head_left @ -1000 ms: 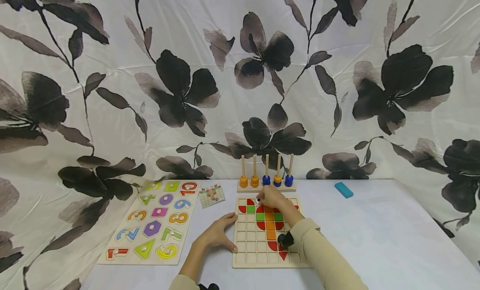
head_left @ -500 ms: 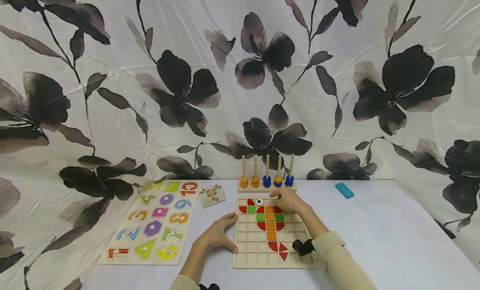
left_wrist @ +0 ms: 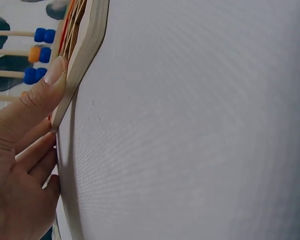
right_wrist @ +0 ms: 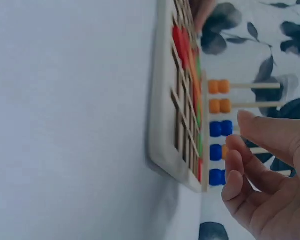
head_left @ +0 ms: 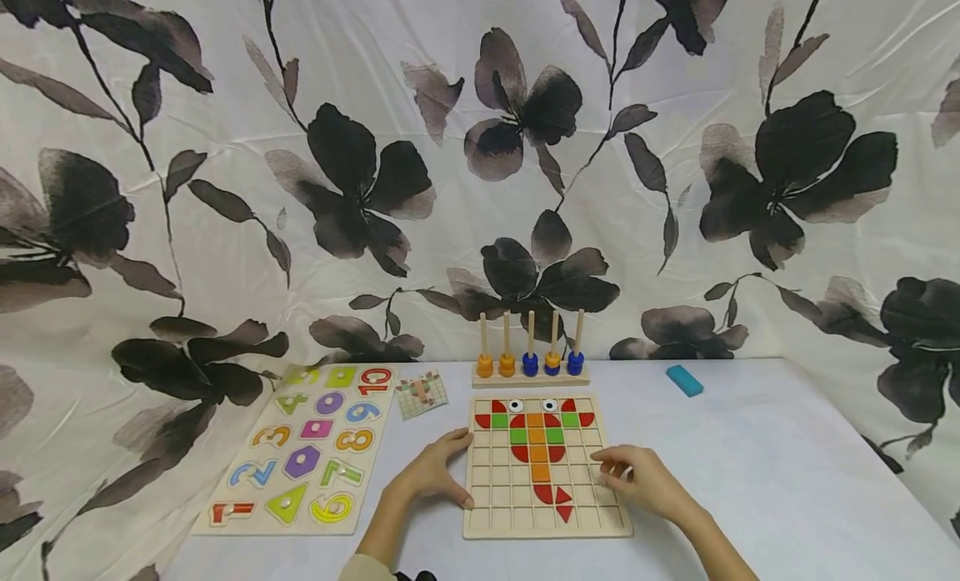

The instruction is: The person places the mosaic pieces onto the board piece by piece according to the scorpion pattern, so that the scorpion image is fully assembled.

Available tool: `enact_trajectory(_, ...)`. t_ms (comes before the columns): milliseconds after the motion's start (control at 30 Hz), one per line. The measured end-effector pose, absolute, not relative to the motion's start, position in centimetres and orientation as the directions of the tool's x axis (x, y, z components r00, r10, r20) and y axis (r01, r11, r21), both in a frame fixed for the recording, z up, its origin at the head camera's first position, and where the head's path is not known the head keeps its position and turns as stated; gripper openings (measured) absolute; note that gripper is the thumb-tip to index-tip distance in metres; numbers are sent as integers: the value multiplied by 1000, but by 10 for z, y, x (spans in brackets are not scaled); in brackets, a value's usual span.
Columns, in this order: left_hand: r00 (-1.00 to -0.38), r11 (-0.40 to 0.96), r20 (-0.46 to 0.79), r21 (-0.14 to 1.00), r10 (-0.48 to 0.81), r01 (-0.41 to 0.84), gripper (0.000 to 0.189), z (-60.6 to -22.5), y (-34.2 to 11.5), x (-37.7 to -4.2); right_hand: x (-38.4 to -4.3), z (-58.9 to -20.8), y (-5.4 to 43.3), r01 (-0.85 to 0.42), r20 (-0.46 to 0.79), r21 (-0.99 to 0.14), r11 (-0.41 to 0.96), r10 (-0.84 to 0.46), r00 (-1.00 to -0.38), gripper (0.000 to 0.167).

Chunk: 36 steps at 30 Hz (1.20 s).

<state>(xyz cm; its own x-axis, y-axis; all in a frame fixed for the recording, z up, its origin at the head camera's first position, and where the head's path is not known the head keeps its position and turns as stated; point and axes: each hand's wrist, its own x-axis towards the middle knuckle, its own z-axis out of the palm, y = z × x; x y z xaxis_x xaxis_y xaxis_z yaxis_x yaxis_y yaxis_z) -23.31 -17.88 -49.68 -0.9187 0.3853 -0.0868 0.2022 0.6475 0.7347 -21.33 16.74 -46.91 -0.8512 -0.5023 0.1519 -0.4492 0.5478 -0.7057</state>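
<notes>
A wooden grid board (head_left: 498,474) lies flat, with red, green and orange pieces forming a figure. Two white eye discs (head_left: 515,406) sit in its top row. Two red triangles (head_left: 564,513) lie near the bottom of the figure. My left hand (head_left: 431,473) rests against the board's left edge, its thumb and fingers spread along the side; in the left wrist view the thumb (left_wrist: 45,90) touches the rim. At the board's right edge hovers my right hand (head_left: 637,479), fingers loosely bent. Nothing shows between the thumb and fingers in the right wrist view.
Behind the board stands a peg rack (head_left: 531,379) with orange and blue beads. A number and shape puzzle (head_left: 300,456) lies at the left, near a small pattern card (head_left: 422,394). A blue block (head_left: 685,380) lies at the back right of the table (head_left: 780,464).
My right hand has left the top row, where both eye discs now show, and moved down and right to the board's right edge. The left hand has stayed at the left edge.
</notes>
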Motion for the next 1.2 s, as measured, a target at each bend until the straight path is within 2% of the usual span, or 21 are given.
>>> enact_trajectory(200,-920,641,-78,740,384,204,98,-496,-179,-232,-189,-480,157,-478,142,-723,498,-571,-809,23)
enact_trajectory(433,-922,640,-83,743,378,195,97,-493,-178,-230,-174,-491,135,-584,197,-604,543,-608,-769,21)
enact_trajectory(700,-922,643,-83,740,378,197,97,-492,-177,-229,-167,-491,124,-561,160,-553,616,-583,-797,24)
enact_trajectory(833,-922,644,-85,739,377,195,97,-492,-177,-229,-167,-490,120,-553,142,-526,645,-575,-806,20)
enact_trajectory(1200,-921,641,-81,741,381,200,97,-494,-177,-229,-170,-492,118,-598,226,-502,625,-572,-788,6)
